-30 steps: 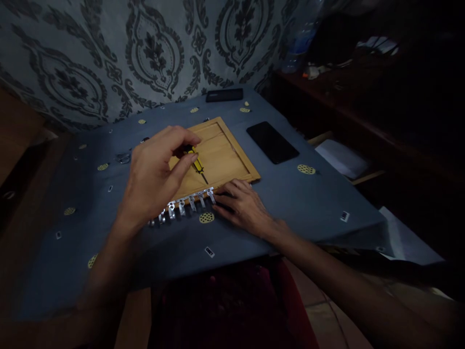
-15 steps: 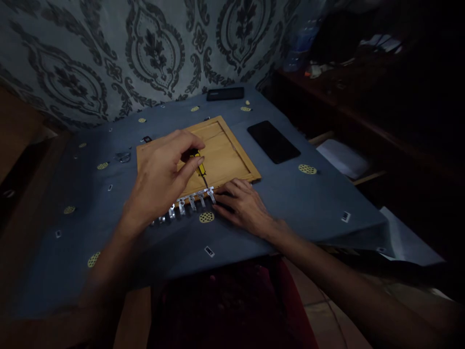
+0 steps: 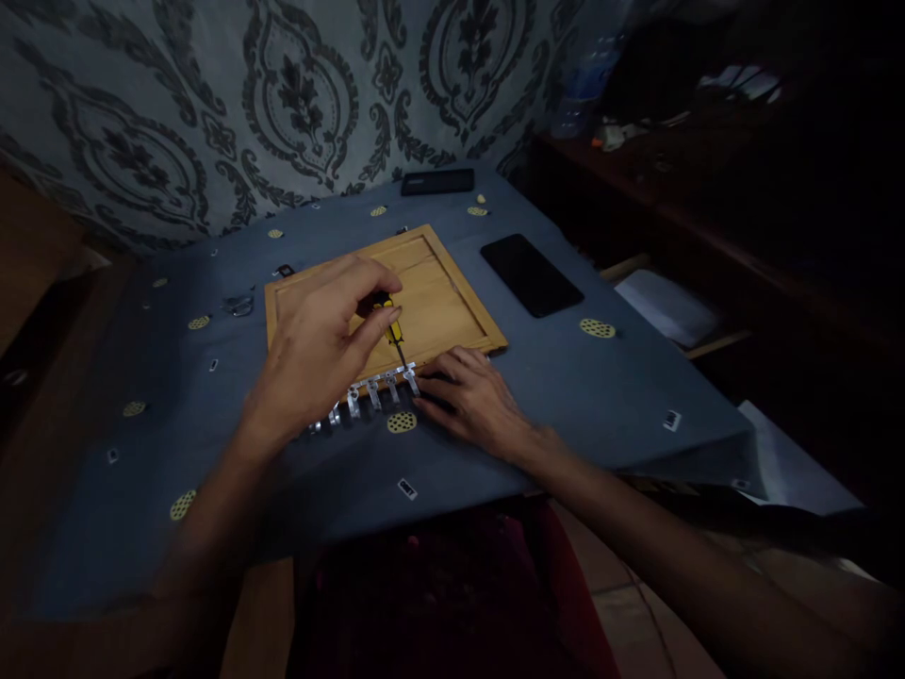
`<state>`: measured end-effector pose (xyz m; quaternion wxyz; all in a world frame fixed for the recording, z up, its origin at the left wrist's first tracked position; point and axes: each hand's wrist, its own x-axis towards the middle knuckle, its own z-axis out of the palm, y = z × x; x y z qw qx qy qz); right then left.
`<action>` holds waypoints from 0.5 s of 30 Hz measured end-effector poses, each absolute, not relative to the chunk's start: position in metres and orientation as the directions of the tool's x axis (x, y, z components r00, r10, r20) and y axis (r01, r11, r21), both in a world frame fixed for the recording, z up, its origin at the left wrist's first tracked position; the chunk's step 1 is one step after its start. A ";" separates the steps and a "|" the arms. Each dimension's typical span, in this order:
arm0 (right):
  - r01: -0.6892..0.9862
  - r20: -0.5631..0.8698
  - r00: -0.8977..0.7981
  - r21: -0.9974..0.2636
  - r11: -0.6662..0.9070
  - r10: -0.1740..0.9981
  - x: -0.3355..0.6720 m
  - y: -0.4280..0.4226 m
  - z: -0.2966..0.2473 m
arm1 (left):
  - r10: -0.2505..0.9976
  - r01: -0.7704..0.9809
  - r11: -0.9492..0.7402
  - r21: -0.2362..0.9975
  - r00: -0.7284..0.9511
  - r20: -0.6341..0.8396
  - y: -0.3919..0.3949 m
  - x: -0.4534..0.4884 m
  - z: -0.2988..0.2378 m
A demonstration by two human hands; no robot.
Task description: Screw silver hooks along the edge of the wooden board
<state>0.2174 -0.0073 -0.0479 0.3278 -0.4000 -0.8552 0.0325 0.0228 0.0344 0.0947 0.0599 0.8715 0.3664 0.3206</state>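
My left hand point(image 3: 315, 354) is closed round a small yellow-and-black screwdriver point(image 3: 391, 329), whose tip points down at the near edge of a wooden board point(image 3: 452, 306). A row of several metal hooks point(image 3: 368, 391) runs along that near edge. My right hand point(image 3: 475, 401) lies flat at the right end of the row, with its fingers pressed on the cloth beside the last hook. The left hand hides the left part of the row.
A blue-grey patterned cloth point(image 3: 608, 396) covers the table. A black phone point(image 3: 530, 274) lies right of the board and a dark flat case point(image 3: 437, 182) at the back by the patterned wall. A metal ring point(image 3: 238, 306) lies on the left. Dark shelving point(image 3: 707, 170) stands on the right.
My left hand has brought the screwdriver nearer, from above the board's middle down to the hooks at its near edge. The right hand has stayed in place.
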 end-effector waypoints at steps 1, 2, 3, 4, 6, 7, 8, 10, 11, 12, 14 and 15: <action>0.665 0.531 -0.462 -0.322 0.674 0.710 0.217 -0.007 -0.048 | 0.675 0.596 -0.727 0.342 0.528 0.515 0.034 0.023 0.095; 0.667 0.528 -0.460 -0.326 0.670 0.714 0.217 -0.007 -0.048 | 0.672 0.591 -0.730 0.343 0.532 0.515 0.034 0.023 0.095; 0.669 0.524 -0.458 -0.328 0.667 0.718 0.217 -0.007 -0.048 | 0.667 0.585 -0.736 0.342 0.537 0.516 0.034 0.023 0.095; 0.669 0.524 -0.460 -0.327 0.668 0.717 0.218 -0.007 -0.048 | 0.658 0.575 -0.744 0.340 0.546 0.518 0.034 0.023 0.095; 0.663 0.529 -0.469 -0.318 0.677 0.707 0.218 -0.007 -0.048 | 0.634 0.551 -0.767 0.330 0.571 0.522 0.034 0.023 0.095; 0.660 0.532 -0.472 -0.315 0.682 0.703 0.218 -0.007 -0.048 | 0.622 0.538 -0.778 0.325 0.586 0.520 0.035 0.023 0.095; 0.656 0.534 -0.475 -0.315 0.685 0.700 0.218 -0.007 -0.048 | 0.610 0.525 -0.788 0.321 0.599 0.518 0.035 0.023 0.095; 0.655 0.531 -0.475 -0.319 0.685 0.702 0.218 -0.006 -0.048 | 0.597 0.511 -0.799 0.316 0.615 0.515 0.035 0.023 0.095; 0.656 0.529 -0.474 -0.320 0.683 0.704 0.218 -0.006 -0.049 | 0.594 0.508 -0.801 0.315 0.617 0.515 0.035 0.023 0.094; 0.658 0.528 -0.473 -0.320 0.682 0.705 0.218 -0.006 -0.049 | 0.596 0.509 -0.800 0.316 0.616 0.515 0.035 0.023 0.094; 0.663 0.531 -0.471 -0.314 0.680 0.705 0.218 -0.006 -0.050 | 0.605 0.520 -0.792 0.319 0.604 0.518 0.035 0.024 0.094; 0.665 0.532 -0.468 -0.313 0.678 0.705 0.218 -0.006 -0.050 | 0.609 0.526 -0.789 0.318 0.600 0.519 0.035 0.024 0.094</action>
